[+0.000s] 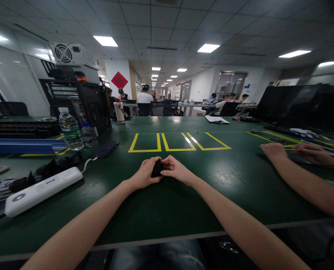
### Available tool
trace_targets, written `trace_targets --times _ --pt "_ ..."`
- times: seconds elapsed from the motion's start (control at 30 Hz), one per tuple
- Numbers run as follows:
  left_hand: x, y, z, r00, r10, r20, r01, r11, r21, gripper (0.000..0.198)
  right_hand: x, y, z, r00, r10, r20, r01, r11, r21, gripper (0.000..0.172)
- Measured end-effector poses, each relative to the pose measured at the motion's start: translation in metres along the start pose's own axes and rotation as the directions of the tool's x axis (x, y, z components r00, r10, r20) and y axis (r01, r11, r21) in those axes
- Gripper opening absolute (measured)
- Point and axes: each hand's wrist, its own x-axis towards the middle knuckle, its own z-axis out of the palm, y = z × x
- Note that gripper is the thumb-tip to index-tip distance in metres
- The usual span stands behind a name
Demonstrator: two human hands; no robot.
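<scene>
Green label (73,135) on bottle (66,120), unreadable; rightward, small black object (157,169) in grip of your left hand (143,174) and right hand (177,171).

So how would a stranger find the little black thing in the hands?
Find the big green table, then the three yellow outlines on it. Just nearer than those, the left hand and right hand meet. Between them is the little black thing, held in fingers, unlike the dark tangle lying off to the left.
</scene>
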Motion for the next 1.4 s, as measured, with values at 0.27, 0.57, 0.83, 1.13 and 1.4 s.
trace_targets --times 0.27,0.57,0.83,1.13,1.4 --pt "0.0001 -0.0008 0.0015 1.0 -0.005 -0.006 0.005 1.0 0.008 0.061 0.0033 0.0029 0.0008 0.999 -0.016 -0.044 0.014 0.999 -0.036 0.03" --pt "-0.0004 0.0005 -0.0002 1.0 -0.012 0.007 0.012 1.0 0.007 0.061 0.0009 0.0031 -0.0012 1.0 -0.016 0.019 0.016 1.0 0.012 0.038" --pt "0.0 0.0016 -0.0015 1.0 -0.011 0.016 0.011 1.0 -0.003 0.061 0.0012 0.0011 0.0003 0.999 -0.018 -0.031 0.017 0.999 -0.037 0.028" --pt "-0.0003 0.0006 0.0004 1.0 -0.005 -0.004 0.005 1.0 -0.003 0.06 0.0013 -0.0024 -0.0008 0.999 0.027 0.025 -0.027 1.0 0.008 0.034" --pt "0.0002 -0.0001 0.0002 1.0 -0.007 0.005 0.007 1.0 -0.003 0.061 -0.0027 -0.0053 0.0011 0.999 0.025 0.037 -0.026 0.999 0.044 0.036"
